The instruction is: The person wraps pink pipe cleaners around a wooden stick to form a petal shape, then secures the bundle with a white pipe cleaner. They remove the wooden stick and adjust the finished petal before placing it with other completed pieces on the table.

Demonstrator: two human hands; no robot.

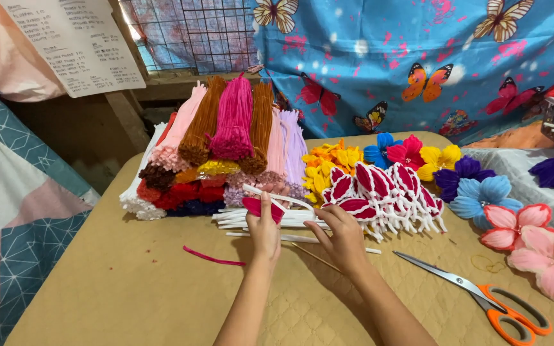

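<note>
My left hand [265, 232] pinches a small pink petal [259, 207] edged with a white pipe cleaner [288, 200] that loops off to the right. My right hand [342, 238] is just right of it, fingers closed on the white pipe cleaner's other end. Both hands hover over a loose bunch of white pipe cleaners [251, 220] lying on the tan quilted table [129, 288]. A thin wooden stick [315, 257] lies under my right hand.
Bundles of coloured pipe cleaners [222, 138] are stacked behind. Finished red-and-white petals [386, 189] and pipe-cleaner flowers [482, 192] lie to the right. Orange-handled scissors [488, 298] sit at front right. A pink pipe-cleaner scrap [213, 258] lies left of my hands.
</note>
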